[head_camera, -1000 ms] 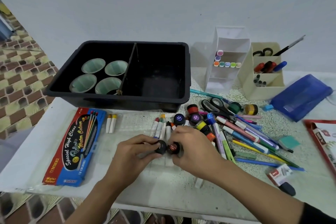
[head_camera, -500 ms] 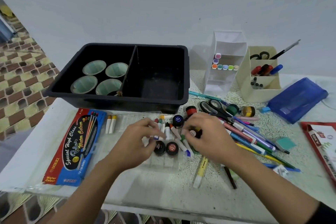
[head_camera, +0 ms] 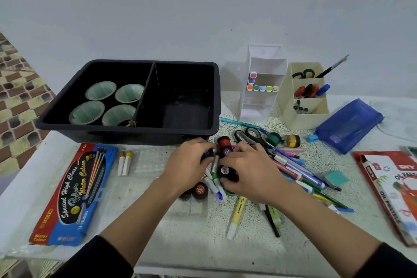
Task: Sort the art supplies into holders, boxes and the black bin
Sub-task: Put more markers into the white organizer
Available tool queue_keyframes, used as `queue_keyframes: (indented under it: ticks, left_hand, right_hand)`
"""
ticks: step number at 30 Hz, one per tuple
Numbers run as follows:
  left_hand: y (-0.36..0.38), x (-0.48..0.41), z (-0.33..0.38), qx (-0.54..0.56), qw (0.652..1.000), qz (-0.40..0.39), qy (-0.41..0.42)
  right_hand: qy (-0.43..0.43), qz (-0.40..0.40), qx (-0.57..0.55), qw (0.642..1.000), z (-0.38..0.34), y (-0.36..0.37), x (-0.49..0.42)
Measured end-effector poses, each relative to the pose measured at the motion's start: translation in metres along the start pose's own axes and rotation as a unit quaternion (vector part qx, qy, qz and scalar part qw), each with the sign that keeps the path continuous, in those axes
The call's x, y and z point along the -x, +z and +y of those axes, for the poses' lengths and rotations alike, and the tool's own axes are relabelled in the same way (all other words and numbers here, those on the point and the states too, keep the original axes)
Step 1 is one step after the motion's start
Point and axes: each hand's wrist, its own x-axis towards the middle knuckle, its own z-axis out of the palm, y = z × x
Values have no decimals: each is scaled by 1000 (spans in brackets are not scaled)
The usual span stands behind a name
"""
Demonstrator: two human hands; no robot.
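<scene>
Just before the black bin (head_camera: 126, 134), mid-desk, the left hand (head_camera: 189, 166) has its grip curled round a blue-labelled pot (head_camera: 207, 153) and the right hand (head_camera: 252, 171) round a white-labelled pot (head_camera: 225, 170), light, rigid, slick little jars, I'd say, best pinched by the sides.

the speckled table (head_camera: 203, 232) carries a black bin (head_camera: 126, 130), a watercolour box (head_camera: 74, 192), scissors (head_camera: 255, 136), a blue case (head_camera: 347, 124) and loose pens (head_camera: 300, 171).

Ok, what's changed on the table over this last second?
Both hands let go of the two paint jars, which now stand by the left wrist, and moved farther out to the pile. The left hand now grips a blue-topped jar; the right hand grips a white-labelled jar. Black bin and cream holder unchanged.
</scene>
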Motion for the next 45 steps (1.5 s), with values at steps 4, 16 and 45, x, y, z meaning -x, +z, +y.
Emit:
queue_keyframes:
  ticks: [4,16,45]
  left_hand:
    - [-31,17,2,53,998,4,22]
    - [-62,106,-32,112,990,-81,40]
    - [-29,101,-56,90,991,-39,92]
  right_hand:
    - [-21,24,7,999,0,2,-5]
    - [-125,14,-258,958,-40,1,10]
    - [-144,-27,-166,975,-46,20,18]
